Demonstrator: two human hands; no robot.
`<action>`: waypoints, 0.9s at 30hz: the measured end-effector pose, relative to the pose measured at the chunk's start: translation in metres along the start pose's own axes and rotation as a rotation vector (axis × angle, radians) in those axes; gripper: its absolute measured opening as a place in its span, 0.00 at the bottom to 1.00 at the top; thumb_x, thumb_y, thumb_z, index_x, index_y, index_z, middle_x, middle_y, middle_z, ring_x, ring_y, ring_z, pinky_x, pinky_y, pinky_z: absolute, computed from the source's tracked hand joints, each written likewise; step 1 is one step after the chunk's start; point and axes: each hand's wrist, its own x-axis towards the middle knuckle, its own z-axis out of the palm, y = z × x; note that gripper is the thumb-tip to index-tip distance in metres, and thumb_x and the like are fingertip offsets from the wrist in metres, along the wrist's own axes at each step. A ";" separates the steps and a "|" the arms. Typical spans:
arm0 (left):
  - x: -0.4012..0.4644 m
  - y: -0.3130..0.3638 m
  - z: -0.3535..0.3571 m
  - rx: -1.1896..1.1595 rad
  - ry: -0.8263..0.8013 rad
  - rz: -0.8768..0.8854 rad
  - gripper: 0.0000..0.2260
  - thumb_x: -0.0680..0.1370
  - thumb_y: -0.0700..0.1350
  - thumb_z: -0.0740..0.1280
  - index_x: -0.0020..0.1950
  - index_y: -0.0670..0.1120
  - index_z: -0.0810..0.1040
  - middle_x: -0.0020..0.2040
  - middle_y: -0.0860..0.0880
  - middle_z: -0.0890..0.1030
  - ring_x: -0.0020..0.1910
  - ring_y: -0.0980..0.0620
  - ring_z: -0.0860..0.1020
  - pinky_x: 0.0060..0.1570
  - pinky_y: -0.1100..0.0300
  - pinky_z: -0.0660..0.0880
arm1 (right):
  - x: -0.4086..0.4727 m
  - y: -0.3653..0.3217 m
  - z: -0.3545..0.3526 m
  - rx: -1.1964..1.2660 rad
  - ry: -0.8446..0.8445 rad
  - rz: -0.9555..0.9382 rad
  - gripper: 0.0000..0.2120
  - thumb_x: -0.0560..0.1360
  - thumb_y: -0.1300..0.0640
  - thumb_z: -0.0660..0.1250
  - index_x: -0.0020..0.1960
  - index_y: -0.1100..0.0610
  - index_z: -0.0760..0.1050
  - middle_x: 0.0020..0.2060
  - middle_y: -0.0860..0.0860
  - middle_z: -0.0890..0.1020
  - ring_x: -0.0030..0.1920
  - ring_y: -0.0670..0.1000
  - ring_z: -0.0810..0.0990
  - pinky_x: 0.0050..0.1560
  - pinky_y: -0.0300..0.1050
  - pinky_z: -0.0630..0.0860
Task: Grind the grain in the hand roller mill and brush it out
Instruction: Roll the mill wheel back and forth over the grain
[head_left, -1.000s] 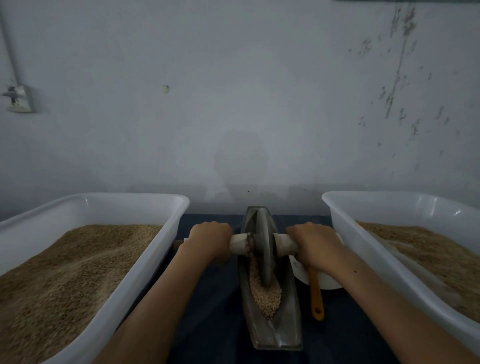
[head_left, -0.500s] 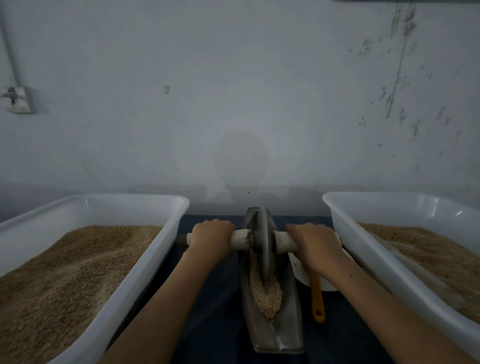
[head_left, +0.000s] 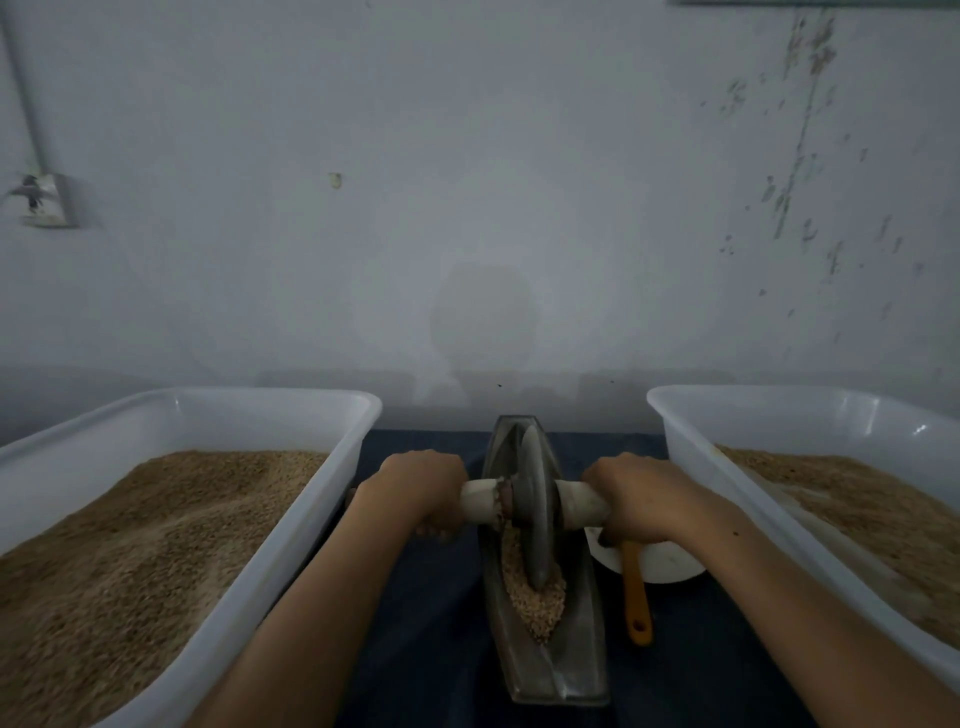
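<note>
Grain (head_left: 535, 597) sits heaped in the narrow metal trough (head_left: 582, 670) of the mill, which lies lengthwise between the two tubs on the dark cloth (head_left: 431, 649), and the grinding wheel (head_left: 535, 514) stands upright right in that heap. Left hand (head_left: 423, 488) is wrapped round the left end of the pale axle handle (head_left: 480, 501), right hand (head_left: 631, 496) round the right end — both clamped on, one each side of the wheel.

Kernels look whole from here, so I'd say grinding is under way, not finished — and the brushing-out hasn't begun. An orange-handled tool (head_left: 636, 597), maybe the brush, lies untouched against a white bowl (head_left: 670, 564) just right of the trough.

White tub (head_left: 322, 499) at the left edge and white tub (head_left: 691, 457) at the right both hold grain.

No label or writing can be read anywhere.
</note>
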 end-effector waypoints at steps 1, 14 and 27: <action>0.000 0.001 0.000 0.015 0.029 0.000 0.14 0.70 0.47 0.72 0.55 0.47 0.79 0.35 0.51 0.77 0.38 0.52 0.76 0.41 0.56 0.69 | 0.001 0.000 0.001 0.009 0.005 0.005 0.13 0.73 0.54 0.70 0.56 0.53 0.74 0.50 0.51 0.79 0.50 0.52 0.78 0.44 0.43 0.73; 0.004 0.002 0.014 0.001 0.315 -0.042 0.12 0.75 0.46 0.66 0.58 0.48 0.75 0.54 0.47 0.79 0.53 0.47 0.77 0.46 0.56 0.68 | 0.009 -0.006 0.022 -0.054 0.461 0.049 0.06 0.76 0.59 0.63 0.52 0.51 0.69 0.49 0.49 0.79 0.49 0.52 0.78 0.46 0.44 0.63; 0.000 0.001 0.003 0.030 0.070 -0.029 0.17 0.71 0.47 0.72 0.59 0.47 0.77 0.49 0.47 0.81 0.45 0.49 0.78 0.42 0.56 0.69 | 0.006 -0.003 0.002 0.003 0.036 0.064 0.14 0.73 0.51 0.71 0.56 0.53 0.75 0.52 0.52 0.79 0.51 0.52 0.79 0.45 0.44 0.71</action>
